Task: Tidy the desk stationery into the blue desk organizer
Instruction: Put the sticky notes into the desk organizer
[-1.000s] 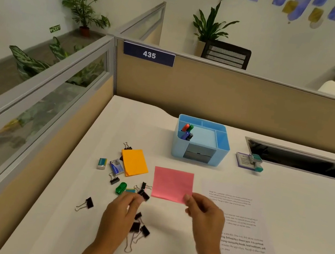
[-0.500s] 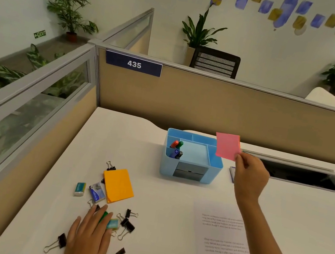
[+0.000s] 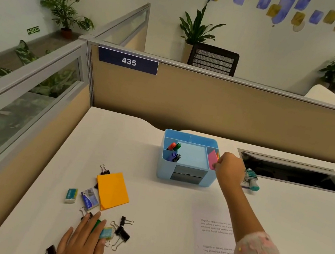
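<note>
Pinched at its near lower corner by the right hand, the pink sticky pad stands on edge, tilted, partly down in the right-side compartment of the blue organizer. That grip looks closed on the pad, though the fingertips themselves are turned away and hard to make out.

The step in hand, as I judge it, is seating the pink pad; next the fingers need to let go so it drops fully in, then the hand should come back toward 7 o'clock for the rest.

Markers already stand in the organizer's left compartments. From the organizer, at 7 o'clock, the orange sticky pad lies on the tabletop with two small erasers beside it and black binder clips scattered nearer. The left hand rests flat, fingers fairly straight, over a green item and a teal one; what those are is unclear.

A stamp-like tool at 3 o'clock is half hidden behind the right wrist. A printed sheet runs off the bottom edge.
</note>
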A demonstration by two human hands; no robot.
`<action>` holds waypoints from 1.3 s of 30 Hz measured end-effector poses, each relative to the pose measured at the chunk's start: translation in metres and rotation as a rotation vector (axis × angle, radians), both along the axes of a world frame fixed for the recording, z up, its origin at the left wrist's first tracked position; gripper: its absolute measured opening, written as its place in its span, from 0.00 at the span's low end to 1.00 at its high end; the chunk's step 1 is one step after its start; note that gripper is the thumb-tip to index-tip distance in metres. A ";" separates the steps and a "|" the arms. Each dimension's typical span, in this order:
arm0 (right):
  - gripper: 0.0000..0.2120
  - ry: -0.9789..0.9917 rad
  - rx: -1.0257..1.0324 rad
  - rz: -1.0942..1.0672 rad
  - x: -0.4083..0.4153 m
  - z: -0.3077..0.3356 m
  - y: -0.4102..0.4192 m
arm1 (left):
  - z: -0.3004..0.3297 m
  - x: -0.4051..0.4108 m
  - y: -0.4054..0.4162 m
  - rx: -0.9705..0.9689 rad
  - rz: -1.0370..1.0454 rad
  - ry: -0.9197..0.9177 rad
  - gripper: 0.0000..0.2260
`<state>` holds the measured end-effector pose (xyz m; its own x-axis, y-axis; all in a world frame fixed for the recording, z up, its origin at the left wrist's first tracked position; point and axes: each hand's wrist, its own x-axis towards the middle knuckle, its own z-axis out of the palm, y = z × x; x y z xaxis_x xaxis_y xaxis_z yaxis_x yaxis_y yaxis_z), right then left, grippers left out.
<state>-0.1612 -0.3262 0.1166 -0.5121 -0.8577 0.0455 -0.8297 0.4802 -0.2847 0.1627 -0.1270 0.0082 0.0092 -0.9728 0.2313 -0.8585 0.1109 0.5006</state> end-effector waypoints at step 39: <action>0.09 -0.217 -0.380 0.440 0.125 -0.116 0.183 | 0.037 0.022 -0.145 0.458 0.296 -0.230 0.15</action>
